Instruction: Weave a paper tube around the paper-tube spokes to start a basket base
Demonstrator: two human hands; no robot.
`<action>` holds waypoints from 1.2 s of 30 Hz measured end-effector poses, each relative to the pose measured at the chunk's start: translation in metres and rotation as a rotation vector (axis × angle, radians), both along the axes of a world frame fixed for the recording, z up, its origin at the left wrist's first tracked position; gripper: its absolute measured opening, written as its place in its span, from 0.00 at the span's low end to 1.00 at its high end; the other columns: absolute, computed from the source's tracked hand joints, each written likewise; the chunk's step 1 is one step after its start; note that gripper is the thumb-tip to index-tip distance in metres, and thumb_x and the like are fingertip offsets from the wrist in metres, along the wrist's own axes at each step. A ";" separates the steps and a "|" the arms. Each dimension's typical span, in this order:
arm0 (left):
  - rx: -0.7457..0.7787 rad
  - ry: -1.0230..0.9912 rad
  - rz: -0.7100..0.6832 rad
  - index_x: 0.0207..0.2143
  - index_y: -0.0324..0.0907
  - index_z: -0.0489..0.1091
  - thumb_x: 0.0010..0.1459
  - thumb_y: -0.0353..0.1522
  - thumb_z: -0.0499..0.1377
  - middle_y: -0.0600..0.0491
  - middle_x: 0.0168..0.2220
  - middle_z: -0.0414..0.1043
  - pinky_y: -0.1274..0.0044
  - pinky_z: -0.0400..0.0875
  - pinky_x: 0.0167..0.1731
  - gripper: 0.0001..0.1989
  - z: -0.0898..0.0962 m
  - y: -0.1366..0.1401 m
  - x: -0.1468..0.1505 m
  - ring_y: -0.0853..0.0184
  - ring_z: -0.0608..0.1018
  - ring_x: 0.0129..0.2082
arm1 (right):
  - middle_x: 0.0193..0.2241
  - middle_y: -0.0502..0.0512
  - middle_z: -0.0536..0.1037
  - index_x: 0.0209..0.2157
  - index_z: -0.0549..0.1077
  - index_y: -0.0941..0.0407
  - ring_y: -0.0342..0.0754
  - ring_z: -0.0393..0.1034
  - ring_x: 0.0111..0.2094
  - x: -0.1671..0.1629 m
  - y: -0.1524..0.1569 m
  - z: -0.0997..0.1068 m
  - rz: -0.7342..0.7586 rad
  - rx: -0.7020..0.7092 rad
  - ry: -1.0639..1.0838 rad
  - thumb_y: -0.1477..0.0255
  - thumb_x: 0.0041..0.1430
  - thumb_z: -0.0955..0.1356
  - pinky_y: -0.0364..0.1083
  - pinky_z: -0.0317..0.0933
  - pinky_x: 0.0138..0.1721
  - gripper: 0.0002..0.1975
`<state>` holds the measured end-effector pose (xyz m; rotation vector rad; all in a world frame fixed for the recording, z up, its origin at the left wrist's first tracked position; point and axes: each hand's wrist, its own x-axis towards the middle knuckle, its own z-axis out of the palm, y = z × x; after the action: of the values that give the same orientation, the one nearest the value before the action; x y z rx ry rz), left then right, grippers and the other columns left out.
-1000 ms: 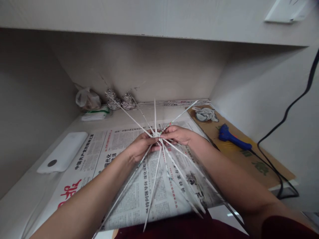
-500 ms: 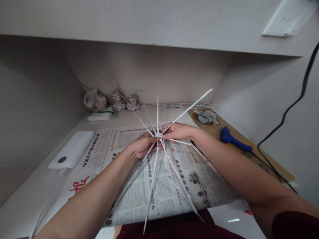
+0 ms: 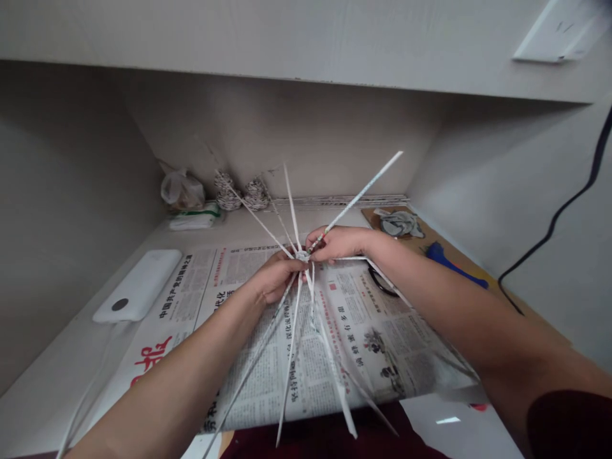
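Rolled newspaper strips spread like spokes from a small woven centre (image 3: 302, 255), held above the newspaper sheet. My left hand (image 3: 277, 275) pinches this centre from the left, thumb on top. On its other side my right hand (image 3: 340, 243) is closed around a paper strip (image 3: 366, 191) that slants up to the right, fingertips close to the centre. Some spokes point up toward the back wall; others hang down toward my lap, such as a long strip (image 3: 337, 373). One bent strip passes beneath my right wrist. My fingers hide part of the weave.
Newspaper (image 3: 268, 370) covers the table. A white device (image 3: 138, 285) with a cable lies left. Behind stand woven paper pieces (image 3: 228, 191), a plastic bag (image 3: 182, 189) and a bundle of paper strips (image 3: 354, 201). At right are a blue glue gun (image 3: 452, 264) and a black loop (image 3: 382, 280).
The upright spokes lean further left, and the hanging strips have shifted. The strip in my right hand is slightly higher. A black loop now shows beneath my right forearm.
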<state>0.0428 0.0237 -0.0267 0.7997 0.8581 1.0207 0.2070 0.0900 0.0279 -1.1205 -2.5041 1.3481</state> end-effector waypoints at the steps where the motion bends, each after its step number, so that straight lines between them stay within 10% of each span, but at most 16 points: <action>1: -0.018 0.001 -0.007 0.37 0.37 0.72 0.39 0.20 0.64 0.53 0.28 0.73 0.81 0.72 0.21 0.18 0.001 0.000 -0.001 0.72 0.73 0.22 | 0.16 0.41 0.67 0.29 0.70 0.56 0.38 0.60 0.16 -0.002 0.001 0.004 0.008 0.028 -0.026 0.75 0.47 0.69 0.40 0.53 0.21 0.04; 9: 0.000 0.042 0.018 0.38 0.39 0.69 0.37 0.21 0.68 0.55 0.28 0.72 0.77 0.76 0.24 0.23 -0.003 -0.005 0.005 0.70 0.75 0.24 | 0.20 0.44 0.71 0.31 0.71 0.57 0.40 0.65 0.18 -0.012 0.006 0.014 0.025 0.197 -0.145 0.75 0.51 0.68 0.41 0.56 0.25 0.03; 23: -0.114 -0.004 -0.097 0.42 0.38 0.70 0.46 0.24 0.66 0.50 0.31 0.75 0.76 0.78 0.27 0.19 -0.002 -0.019 0.018 0.66 0.80 0.27 | 0.20 0.46 0.71 0.27 0.70 0.61 0.37 0.60 0.19 0.000 0.021 -0.004 0.014 -0.231 0.168 0.72 0.48 0.71 0.39 0.54 0.20 0.08; 36: 0.065 0.163 0.139 0.53 0.44 0.57 0.32 0.28 0.73 0.58 0.29 0.68 0.79 0.72 0.19 0.45 -0.005 -0.041 0.039 0.67 0.76 0.24 | 0.20 0.47 0.70 0.27 0.69 0.61 0.37 0.62 0.20 -0.002 0.024 -0.007 -0.057 -0.297 0.264 0.74 0.51 0.72 0.36 0.56 0.19 0.07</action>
<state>0.0817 -0.0173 -0.0312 0.8976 1.0355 1.1213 0.2051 0.1135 0.0209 -0.9724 -2.1227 1.7638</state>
